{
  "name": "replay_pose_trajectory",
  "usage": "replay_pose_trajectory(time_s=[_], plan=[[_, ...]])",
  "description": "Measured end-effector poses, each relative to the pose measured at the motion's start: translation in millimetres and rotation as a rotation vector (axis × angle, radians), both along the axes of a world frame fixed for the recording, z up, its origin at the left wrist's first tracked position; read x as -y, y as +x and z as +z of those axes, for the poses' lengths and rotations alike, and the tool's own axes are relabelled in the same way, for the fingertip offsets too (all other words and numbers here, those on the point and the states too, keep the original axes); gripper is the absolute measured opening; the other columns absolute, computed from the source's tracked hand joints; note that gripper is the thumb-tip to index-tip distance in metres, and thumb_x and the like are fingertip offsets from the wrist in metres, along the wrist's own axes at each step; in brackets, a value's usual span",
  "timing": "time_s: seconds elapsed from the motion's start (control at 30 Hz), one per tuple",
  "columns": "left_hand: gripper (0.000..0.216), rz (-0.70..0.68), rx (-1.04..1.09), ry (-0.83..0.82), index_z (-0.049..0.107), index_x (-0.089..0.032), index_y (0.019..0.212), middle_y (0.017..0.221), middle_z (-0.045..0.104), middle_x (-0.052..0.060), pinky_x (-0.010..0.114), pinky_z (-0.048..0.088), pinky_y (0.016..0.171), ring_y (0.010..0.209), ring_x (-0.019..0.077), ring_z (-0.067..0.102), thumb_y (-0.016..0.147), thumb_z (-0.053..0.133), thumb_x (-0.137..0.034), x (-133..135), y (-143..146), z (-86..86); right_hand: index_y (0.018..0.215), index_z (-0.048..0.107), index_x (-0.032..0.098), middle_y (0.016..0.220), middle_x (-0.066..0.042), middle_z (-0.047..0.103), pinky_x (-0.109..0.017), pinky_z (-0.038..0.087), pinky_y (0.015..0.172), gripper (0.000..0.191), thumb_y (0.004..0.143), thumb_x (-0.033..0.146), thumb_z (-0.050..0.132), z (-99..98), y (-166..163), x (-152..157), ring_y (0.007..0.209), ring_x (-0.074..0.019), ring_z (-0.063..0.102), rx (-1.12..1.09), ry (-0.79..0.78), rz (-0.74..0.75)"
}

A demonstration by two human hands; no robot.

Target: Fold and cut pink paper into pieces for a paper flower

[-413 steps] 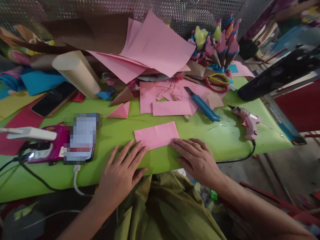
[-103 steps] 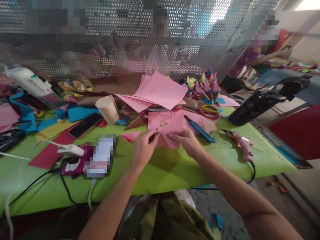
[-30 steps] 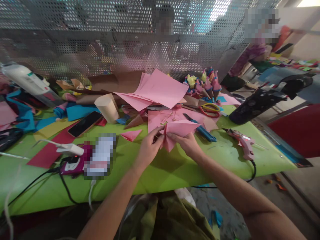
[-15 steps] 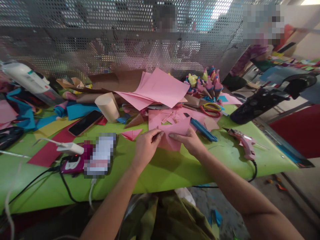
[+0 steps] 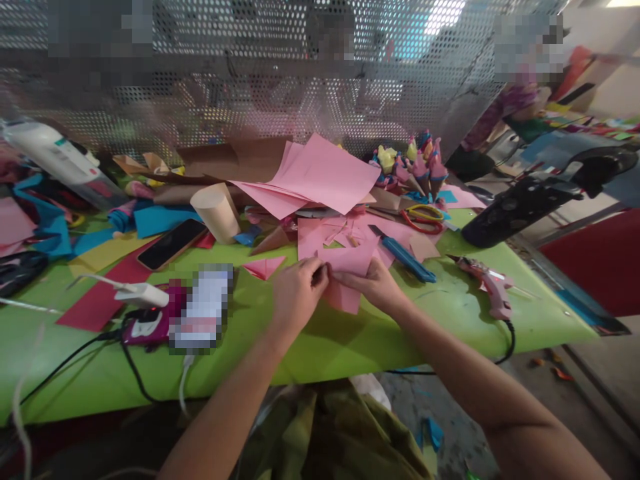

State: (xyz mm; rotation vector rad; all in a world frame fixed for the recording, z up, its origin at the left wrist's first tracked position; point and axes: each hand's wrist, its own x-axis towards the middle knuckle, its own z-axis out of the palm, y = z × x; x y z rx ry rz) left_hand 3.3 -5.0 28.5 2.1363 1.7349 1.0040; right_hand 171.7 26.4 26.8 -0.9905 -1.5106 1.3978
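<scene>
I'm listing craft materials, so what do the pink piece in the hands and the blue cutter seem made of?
Pink piece: matte paper or thin card, judging by its folds. Blue cutter: handle likely smooth plastic, evenly coloured; blade probably metal, thin and dark.

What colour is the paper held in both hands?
The paper is pink, seen best in the head view.

Left hand (image 5: pixel 297 292), right hand (image 5: pixel 379 287) bare, forearms (image 5: pixel 245 380) too; loose olive-green garment (image 5: pixel 327 433) (creased, darker in folds).
</scene>
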Motion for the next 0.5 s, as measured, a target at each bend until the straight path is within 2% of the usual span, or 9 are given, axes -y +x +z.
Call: replay_pose_trajectory(time_s=[0.17, 0.27, 0.37, 0.5], plan=[[0.018, 0.081, -0.03, 0.021, 0.067, -0.02, 0.089, 0.083, 0.072, 0.006, 0.027, 0.039, 0.064, 0.069, 0.0164, 0.06, 0.095, 0.051, -0.025, 0.1, 3.7, -3.9, 0.08, 0.076, 0.019, 0.079, -0.004, 0.074, -0.037, 0.055, 0.074, 0.035, 0.068, 0.051, 0.08, -3.4, -2.5, -0.4, 0.075, -0.0227, 0.065, 0.017, -0.028, -0.039], [0.013, 0.023, 0.107, -0.053, 0.065, -0.022, 0.092, 0.082, 0.072, 0.004, 0.025, 0.041, 0.063, 0.07, 0.0161, 0.063, 0.095, 0.052, -0.026, -0.6, 3.8, -2.2, 0.076, 0.074, 0.018, 0.075, -0.003, 0.071, -0.033, 0.052, 0.067, 0.037, 0.07, 0.054, 0.077, -6.3, -3.8, -0.5, 0.066, -0.0184, 0.06, 0.003, -0.024, -0.089], [0.01, -0.007, 0.209, -0.094, 0.062, -0.022, 0.091, 0.082, 0.072, 0.002, 0.024, 0.042, 0.064, 0.071, 0.0153, 0.064, 0.094, 0.054, -0.026, -1.3, 3.8, -0.1, 0.075, 0.072, 0.018, 0.073, -0.002, 0.069, -0.031, 0.05, 0.063, 0.04, 0.068, 0.057, 0.078, -7.9, -4.6, -0.7, 0.065, -0.0176, 0.059, 0.0, -0.02, -0.086], [0.011, 0.108, 0.184, -0.077, 0.061, -0.021, 0.085, 0.079, 0.071, 0.003, 0.025, 0.04, 0.061, 0.067, 0.0157, 0.062, 0.093, 0.056, -0.028, -1.3, 4.5, 0.0, 0.068, 0.068, 0.019, 0.067, -0.001, 0.065, -0.028, 0.046, 0.06, 0.039, 0.069, 0.056, 0.079, -9.8, -5.3, -0.5, 0.064, -0.0158, 0.056, 0.043, -0.01, -0.016]])
